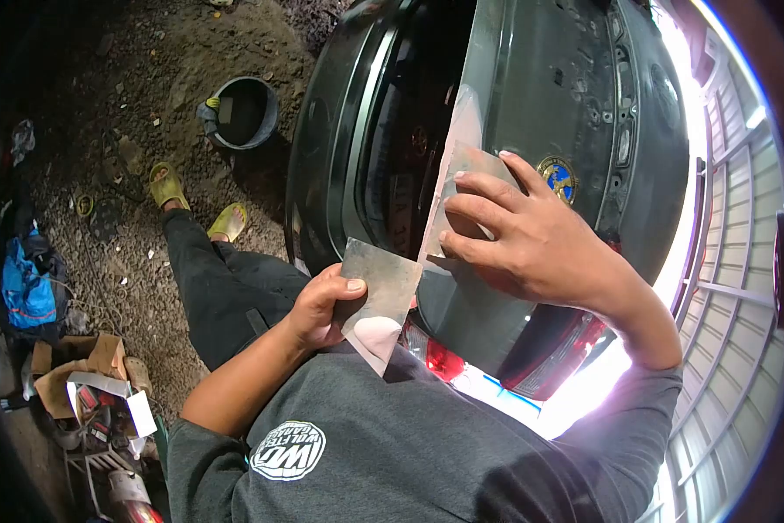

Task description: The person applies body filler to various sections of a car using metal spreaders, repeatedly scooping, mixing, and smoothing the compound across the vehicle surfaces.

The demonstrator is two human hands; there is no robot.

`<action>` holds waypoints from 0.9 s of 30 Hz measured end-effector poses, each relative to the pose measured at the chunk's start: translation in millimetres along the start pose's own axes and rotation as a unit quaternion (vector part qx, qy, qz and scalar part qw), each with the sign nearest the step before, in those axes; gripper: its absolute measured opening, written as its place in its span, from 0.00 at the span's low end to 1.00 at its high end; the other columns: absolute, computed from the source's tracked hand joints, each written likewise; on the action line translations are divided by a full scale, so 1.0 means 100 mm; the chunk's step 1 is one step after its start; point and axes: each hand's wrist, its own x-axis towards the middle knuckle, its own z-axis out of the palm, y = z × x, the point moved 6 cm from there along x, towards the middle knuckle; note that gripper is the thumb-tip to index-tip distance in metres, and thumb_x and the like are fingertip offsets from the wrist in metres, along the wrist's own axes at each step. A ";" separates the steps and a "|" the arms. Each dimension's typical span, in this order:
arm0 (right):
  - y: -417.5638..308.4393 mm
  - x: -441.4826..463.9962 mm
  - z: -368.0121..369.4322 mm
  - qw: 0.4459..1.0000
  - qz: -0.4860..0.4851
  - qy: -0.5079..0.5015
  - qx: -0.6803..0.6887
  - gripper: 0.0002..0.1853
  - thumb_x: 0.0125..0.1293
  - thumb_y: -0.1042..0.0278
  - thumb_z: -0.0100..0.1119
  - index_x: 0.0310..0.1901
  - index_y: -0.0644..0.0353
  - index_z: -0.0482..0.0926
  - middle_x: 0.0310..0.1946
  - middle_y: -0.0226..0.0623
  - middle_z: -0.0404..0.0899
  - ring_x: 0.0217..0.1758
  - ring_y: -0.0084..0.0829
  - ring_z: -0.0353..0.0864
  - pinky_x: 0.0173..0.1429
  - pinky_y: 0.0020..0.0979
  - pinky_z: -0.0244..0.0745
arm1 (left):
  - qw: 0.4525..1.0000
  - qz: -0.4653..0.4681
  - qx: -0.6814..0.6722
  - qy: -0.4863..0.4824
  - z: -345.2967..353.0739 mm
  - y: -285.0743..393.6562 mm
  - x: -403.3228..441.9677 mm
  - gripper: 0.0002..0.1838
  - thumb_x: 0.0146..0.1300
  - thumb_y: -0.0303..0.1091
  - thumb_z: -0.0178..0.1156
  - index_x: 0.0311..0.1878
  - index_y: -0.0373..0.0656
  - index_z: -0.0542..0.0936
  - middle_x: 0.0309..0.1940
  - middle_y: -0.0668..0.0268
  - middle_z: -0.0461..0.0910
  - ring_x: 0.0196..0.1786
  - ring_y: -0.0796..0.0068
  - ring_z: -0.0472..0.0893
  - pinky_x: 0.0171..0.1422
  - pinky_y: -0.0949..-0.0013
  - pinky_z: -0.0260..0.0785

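My left hand (pixel 320 307) grips a flat metal plate (pixel 380 281), thumb on top, in front of my chest. A lump of pale pinkish putty (pixel 377 335) sits on the plate's lower corner. With fingers spread across its face, my right hand (pixel 518 231) holds a thin metal putty spreader (pixel 470 166) against the edge of the dark green car's trunk lid (pixel 545 105). A smear of pale filler (pixel 464 118) runs along that edge beyond the spreader. The spreader's lower part is hidden under my fingers.
A round blue badge (pixel 558 179) is on the trunk panel, and a red tail light (pixel 444 359) is below it. A bucket (pixel 246 113) stands on the dirt ground. At left are a blue bag (pixel 27 283) and an open cardboard box (pixel 104 357) of items.
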 end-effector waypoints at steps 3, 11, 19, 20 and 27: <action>-0.01 0.04 0.01 1.000 -0.006 0.000 0.001 0.19 0.55 0.65 0.66 0.50 0.49 0.78 0.55 0.35 0.74 0.70 0.37 0.68 0.73 0.60 0.61 | 1.000 0.003 0.000 0.001 0.02 0.01 0.00 0.36 0.59 0.40 0.63 0.66 0.26 0.68 0.55 0.43 0.80 0.57 0.54 0.83 0.67 0.56 0.73; 0.00 -0.06 0.04 1.000 0.006 -0.011 0.012 0.19 0.53 0.65 0.69 0.49 0.49 0.79 0.54 0.34 0.74 0.69 0.38 0.68 0.72 0.59 0.62 | 0.999 -0.023 -0.023 0.023 0.04 0.02 0.00 0.29 0.55 0.34 0.65 0.61 0.36 0.73 0.51 0.59 0.83 0.54 0.63 0.84 0.77 0.31 0.55; 0.00 -0.24 -0.18 0.998 0.036 -0.047 0.026 0.22 0.50 0.67 0.72 0.49 0.50 0.78 0.54 0.34 0.74 0.68 0.40 0.70 0.71 0.59 0.63 | 1.000 -0.007 0.008 -0.002 0.03 0.02 -0.01 0.34 0.59 0.39 0.63 0.65 0.26 0.70 0.55 0.44 0.80 0.57 0.56 0.83 0.66 0.58 0.74; 0.02 -0.22 -0.20 0.999 0.031 -0.031 0.028 0.23 0.49 0.67 0.73 0.49 0.50 0.78 0.55 0.34 0.74 0.68 0.40 0.70 0.71 0.59 0.62 | 1.000 -0.008 0.009 0.001 0.03 0.02 0.00 0.34 0.59 0.39 0.63 0.65 0.26 0.70 0.55 0.44 0.80 0.56 0.56 0.83 0.66 0.58 0.74; 0.24 0.06 -0.12 1.000 0.005 0.010 0.013 0.24 0.49 0.64 0.73 0.50 0.49 0.78 0.56 0.34 0.75 0.69 0.37 0.70 0.73 0.59 0.61 | 1.000 -0.016 -0.004 0.006 -0.03 0.00 0.01 0.31 0.60 0.37 0.62 0.64 0.27 0.71 0.54 0.45 0.81 0.55 0.55 0.84 0.65 0.57 0.75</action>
